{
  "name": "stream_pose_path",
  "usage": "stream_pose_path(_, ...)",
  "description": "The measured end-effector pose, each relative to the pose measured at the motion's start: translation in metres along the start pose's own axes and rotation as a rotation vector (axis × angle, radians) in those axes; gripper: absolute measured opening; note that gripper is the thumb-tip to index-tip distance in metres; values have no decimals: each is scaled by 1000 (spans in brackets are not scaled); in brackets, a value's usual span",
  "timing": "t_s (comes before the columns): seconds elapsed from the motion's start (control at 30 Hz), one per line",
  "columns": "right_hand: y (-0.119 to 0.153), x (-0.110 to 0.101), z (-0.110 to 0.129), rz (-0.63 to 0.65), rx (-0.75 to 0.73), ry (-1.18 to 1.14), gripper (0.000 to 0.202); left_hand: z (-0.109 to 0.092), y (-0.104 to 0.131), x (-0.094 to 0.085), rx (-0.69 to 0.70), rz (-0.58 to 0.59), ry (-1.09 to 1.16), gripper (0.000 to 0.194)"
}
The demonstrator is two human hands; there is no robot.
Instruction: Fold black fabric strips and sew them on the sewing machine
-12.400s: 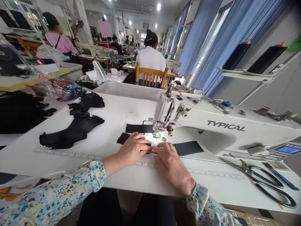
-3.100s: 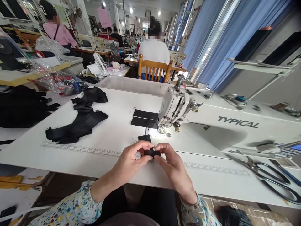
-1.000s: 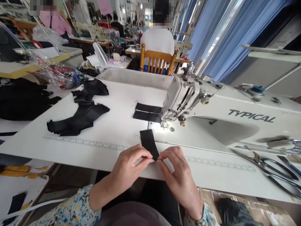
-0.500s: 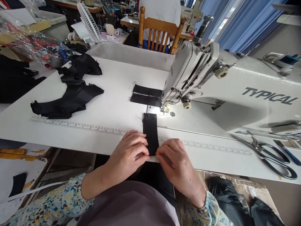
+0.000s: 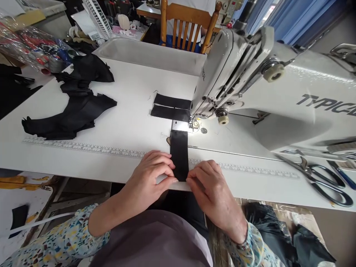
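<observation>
A narrow black fabric strip [image 5: 179,154] lies lengthwise toward me on the white sewing table, its near end at the table's front edge. My left hand [image 5: 154,170] pinches its lower left corner between thumb and fingers. At the lower right corner, my right hand [image 5: 207,185] pinches the cloth the same way. Just past the strip's far end is the lit needle area of the sewing machine [image 5: 222,81]. Two more black strips [image 5: 171,107] lie side by side to the left of the presser foot.
A ruler scale [image 5: 83,147] runs along the table front. Scissors [image 5: 319,178] lie at the right beside a blue-handled tool [image 5: 343,174]. Black cloth pieces [image 5: 80,111] rest on the left. Beyond the table stand a wooden chair [image 5: 189,18] with a person on it and a fan [image 5: 97,18].
The camera view has shifted slightly closer and lower over the table. Both hands keep their pinch at the strip's near corners, and the strip lies almost the same.
</observation>
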State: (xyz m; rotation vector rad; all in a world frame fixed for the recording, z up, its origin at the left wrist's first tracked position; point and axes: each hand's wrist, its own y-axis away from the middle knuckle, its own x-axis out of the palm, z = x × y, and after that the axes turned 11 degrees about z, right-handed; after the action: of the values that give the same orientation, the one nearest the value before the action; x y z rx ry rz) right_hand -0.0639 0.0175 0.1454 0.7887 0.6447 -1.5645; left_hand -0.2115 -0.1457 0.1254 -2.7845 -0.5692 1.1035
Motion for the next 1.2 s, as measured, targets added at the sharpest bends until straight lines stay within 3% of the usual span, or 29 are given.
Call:
stream_pose_path(0.63,-6,-1,-4,8,7,80,17,-6,-7,2,-62,10,-110,25)
stream_pose_path(0.93,-10,-3,-6,35,-1,89,18,-5,-7,1,-41,34,-146,20)
stream_pose_path(1.0,-11,-4,-7,55,11,54,17,-4,-8,-1,-14,65,-144,14)
stream_pose_path(1.2,-11,-5,-10,87,14,5,18,8,-18,-14,245,219,-210,29)
